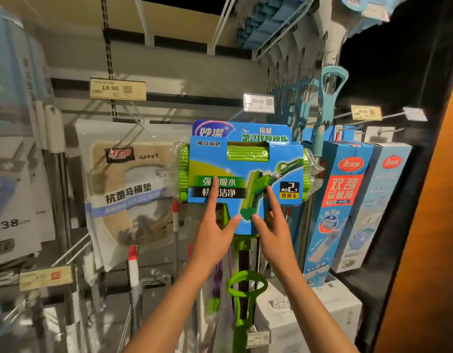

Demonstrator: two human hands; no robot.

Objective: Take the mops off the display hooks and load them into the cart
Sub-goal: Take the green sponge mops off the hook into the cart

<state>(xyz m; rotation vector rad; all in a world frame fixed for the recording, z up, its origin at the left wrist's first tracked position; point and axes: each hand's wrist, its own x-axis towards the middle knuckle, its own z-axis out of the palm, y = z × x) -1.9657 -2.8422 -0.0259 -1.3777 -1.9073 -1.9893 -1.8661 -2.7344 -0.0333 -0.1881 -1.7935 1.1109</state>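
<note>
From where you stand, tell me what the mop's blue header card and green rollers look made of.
Header card: looks like glossy printed cardboard, flat with die-cut edges and a window. Green rollers: probably ribbed sponge foam, matte, under crinkled clear plastic wrap that catches glare.

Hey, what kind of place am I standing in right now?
Most likely a shop's cleaning-goods aisle: shelf price tags such as the 18.90 tag, packaged goods on display hooks like the green sponge mop, and boxed flat mops beside it.
</note>
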